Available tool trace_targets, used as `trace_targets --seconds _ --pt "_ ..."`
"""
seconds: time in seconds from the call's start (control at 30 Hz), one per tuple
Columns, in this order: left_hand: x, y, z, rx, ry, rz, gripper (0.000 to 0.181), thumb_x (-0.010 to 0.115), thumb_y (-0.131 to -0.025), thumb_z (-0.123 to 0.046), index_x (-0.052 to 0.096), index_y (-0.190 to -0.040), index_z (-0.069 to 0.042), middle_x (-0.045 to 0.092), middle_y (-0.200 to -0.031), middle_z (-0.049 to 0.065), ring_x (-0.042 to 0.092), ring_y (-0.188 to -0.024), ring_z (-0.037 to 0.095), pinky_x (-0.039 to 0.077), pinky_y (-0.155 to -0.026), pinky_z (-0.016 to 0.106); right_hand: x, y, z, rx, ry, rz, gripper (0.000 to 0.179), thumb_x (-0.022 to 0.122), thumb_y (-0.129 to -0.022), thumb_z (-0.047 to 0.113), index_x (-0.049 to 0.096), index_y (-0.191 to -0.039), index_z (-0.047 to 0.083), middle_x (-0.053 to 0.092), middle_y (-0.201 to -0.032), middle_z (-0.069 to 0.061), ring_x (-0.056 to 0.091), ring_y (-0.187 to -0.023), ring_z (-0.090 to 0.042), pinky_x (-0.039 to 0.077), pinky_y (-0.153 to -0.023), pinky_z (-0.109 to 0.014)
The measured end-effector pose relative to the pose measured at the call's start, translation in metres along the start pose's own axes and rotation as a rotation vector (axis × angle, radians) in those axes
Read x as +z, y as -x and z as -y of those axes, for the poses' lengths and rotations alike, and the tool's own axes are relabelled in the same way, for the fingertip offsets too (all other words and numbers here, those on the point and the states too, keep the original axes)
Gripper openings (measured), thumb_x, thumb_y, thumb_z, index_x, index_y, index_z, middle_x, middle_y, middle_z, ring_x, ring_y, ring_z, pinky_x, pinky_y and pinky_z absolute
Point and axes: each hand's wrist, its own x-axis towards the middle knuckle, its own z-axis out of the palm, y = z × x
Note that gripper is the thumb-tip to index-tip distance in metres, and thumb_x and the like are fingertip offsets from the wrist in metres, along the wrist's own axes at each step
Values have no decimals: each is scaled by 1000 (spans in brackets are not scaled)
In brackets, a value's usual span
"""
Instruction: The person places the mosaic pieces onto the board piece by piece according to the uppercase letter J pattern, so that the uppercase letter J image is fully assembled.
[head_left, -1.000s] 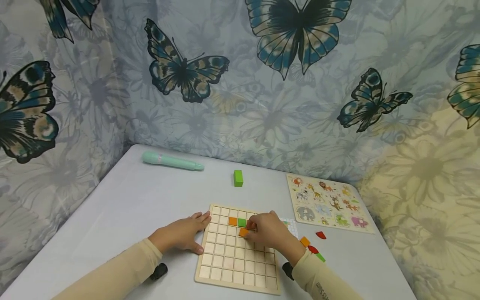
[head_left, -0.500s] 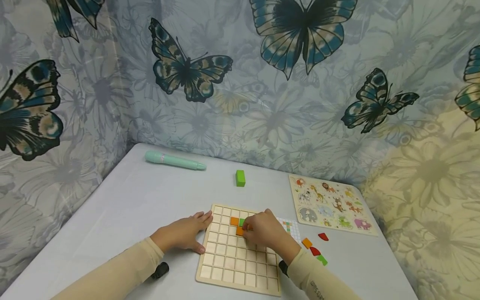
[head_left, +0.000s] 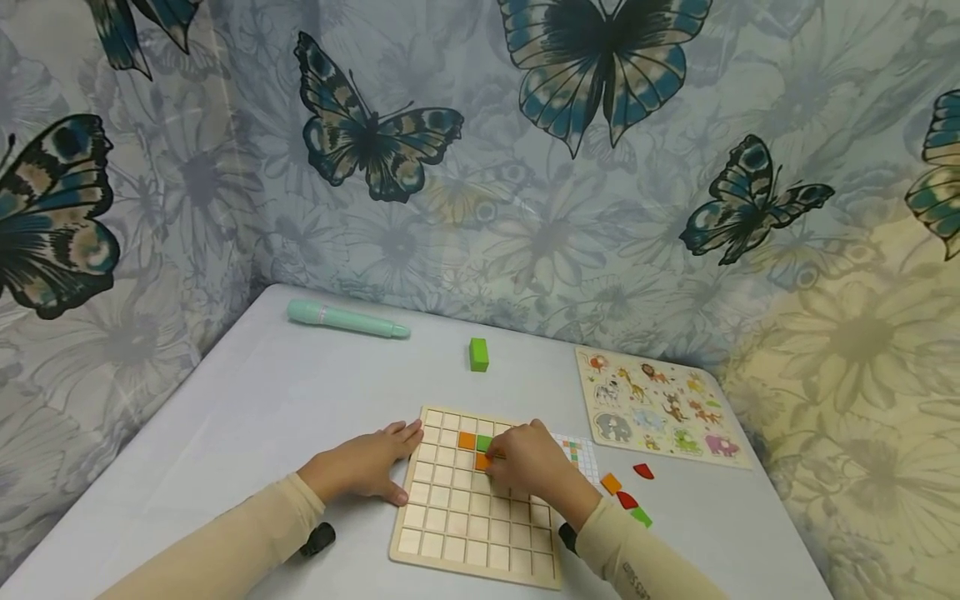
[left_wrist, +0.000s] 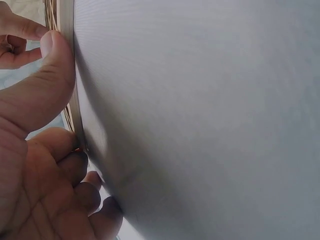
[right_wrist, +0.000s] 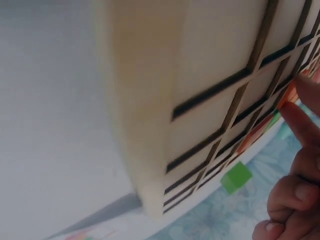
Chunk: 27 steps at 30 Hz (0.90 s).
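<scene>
A wooden grid board (head_left: 465,527) with square cells lies on the white table. An orange square tile (head_left: 467,441) and a green square tile (head_left: 483,443) sit side by side in a row near its far edge. Just below the green one is a second orange tile (head_left: 482,462), which my right hand (head_left: 536,460) pinches by its edge between thumb and index finger. That hand covers several cells to the right. My left hand (head_left: 365,468) rests at the board's left edge, fingers spread; in the left wrist view its thumb (left_wrist: 57,65) touches the wooden rim.
Right of the board lie a loose orange tile (head_left: 611,483), red pieces (head_left: 643,472) and a green piece (head_left: 641,517). A printed grid card (head_left: 587,454) is partly under the right hand. Farther back are an animal puzzle (head_left: 645,408), a green block (head_left: 478,355) and a mint-green pen-shaped object (head_left: 348,320).
My right hand has shifted slightly left, bringing the second orange tile from a tilted position to just below the green one. The left hand stays at the board's edge.
</scene>
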Motion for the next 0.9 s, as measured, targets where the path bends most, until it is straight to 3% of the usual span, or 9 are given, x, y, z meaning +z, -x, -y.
trace_targets --seconds 0.2,0.3,0.4,0.57,0.63,0.73,0.9 --pt "-1 0 -1 1 4 -1 100 82 -74 -40 32 -153 -4 22 -160 6 19 -146 31 27 -112 49 0 -1 3 89 -54 11 8 81 -81 28 80 -83 20 71 -78 12 64 -73 -9 49 -85 -46" --pt "-1 0 -1 0 8 -3 100 82 -74 -39 33 -152 -4 23 -160 7 19 -146 31 27 -112 49 -1 3 1 131 -94 -9 12 82 -80 29 78 -83 19 70 -76 11 61 -67 -8 52 -75 -37" --pt "0 0 -1 4 7 -2 100 82 -74 -39 33 -152 -3 23 -160 7 19 -146 32 27 -112 49 -8 14 -9 206 -135 -57 17 82 -80 33 76 -86 19 66 -74 10 53 -61 -6 48 -60 -28" --pt "0 0 -1 8 7 2 100 82 -74 -39 32 -153 -4 22 -160 7 19 -146 32 27 -112 49 -28 51 -46 401 -120 -116 38 75 -85 43 71 -103 10 55 -60 8 46 -47 -8 41 -48 -28" --pt "1 0 -1 5 7 4 100 82 -74 -39 32 -153 -4 22 -160 7 19 -146 32 27 -112 49 -35 69 -64 495 -113 -90 47 72 -87 45 67 -109 4 55 -59 4 46 -44 -12 40 -47 -31" --pt "1 -1 0 6 1 0 100 82 -74 -40 32 -153 -4 23 -160 7 19 -146 31 27 -112 49 -44 94 -87 645 -113 5 54 70 -87 47 63 -113 0 61 -70 0 53 -53 -15 45 -52 -36" --pt "3 0 1 9 12 -4 100 82 -74 -41 32 -153 -5 22 -160 6 18 -146 31 26 -112 49 -47 122 -106 777 -139 165 42 75 -83 42 67 -99 5 64 -87 -2 58 -71 -18 49 -63 -42"
